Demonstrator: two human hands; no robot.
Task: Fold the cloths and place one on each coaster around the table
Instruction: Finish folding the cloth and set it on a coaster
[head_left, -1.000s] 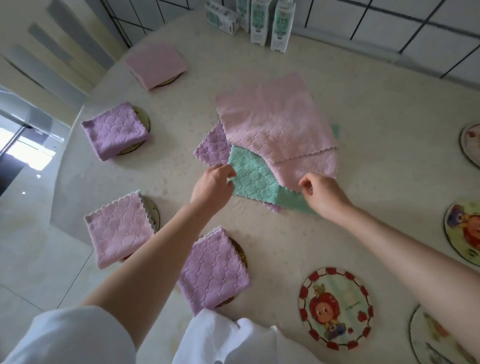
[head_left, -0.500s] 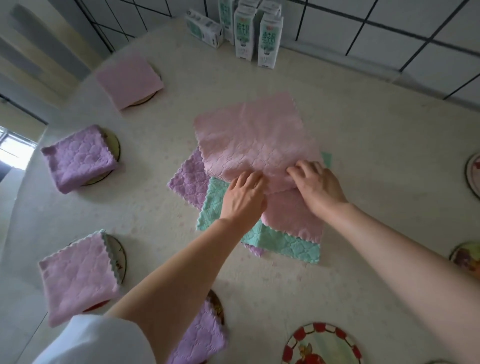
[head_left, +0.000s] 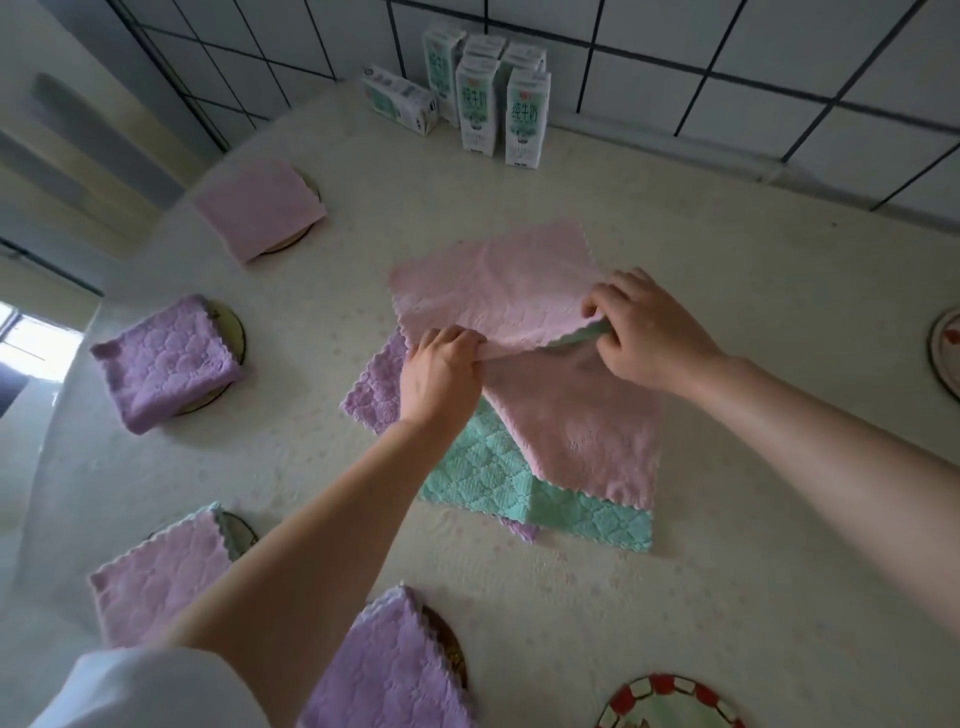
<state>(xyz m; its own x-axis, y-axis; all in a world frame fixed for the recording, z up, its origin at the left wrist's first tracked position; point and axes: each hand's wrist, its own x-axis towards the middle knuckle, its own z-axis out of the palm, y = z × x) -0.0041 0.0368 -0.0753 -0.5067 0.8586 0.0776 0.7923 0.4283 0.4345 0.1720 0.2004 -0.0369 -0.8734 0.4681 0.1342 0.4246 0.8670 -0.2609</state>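
A pile of flat cloths lies mid-table. The top pink cloth (head_left: 498, 291) has its near edge lifted; my left hand (head_left: 439, 376) pinches that edge at the left and my right hand (head_left: 644, 332) pinches it at the right. Under it lie a second pink cloth (head_left: 587, 431), a green cloth (head_left: 488, 478) and a purple cloth (head_left: 371, 389). Folded cloths sit on coasters at the left: a pink one (head_left: 260, 208), a purple one (head_left: 161, 364), a lilac one (head_left: 156, 577) and a purple one (head_left: 384, 675) near me.
Several milk cartons (head_left: 478, 104) stand at the table's far edge by the tiled wall. A bare coaster with a red pattern (head_left: 670, 701) lies at the near right, another coaster (head_left: 945, 348) at the right edge. The table (head_left: 727, 291) ends at the left.
Both hands have taken hold of the top pink cloth's near edge and raised it off the pile. My view has shifted nearer and to the left.
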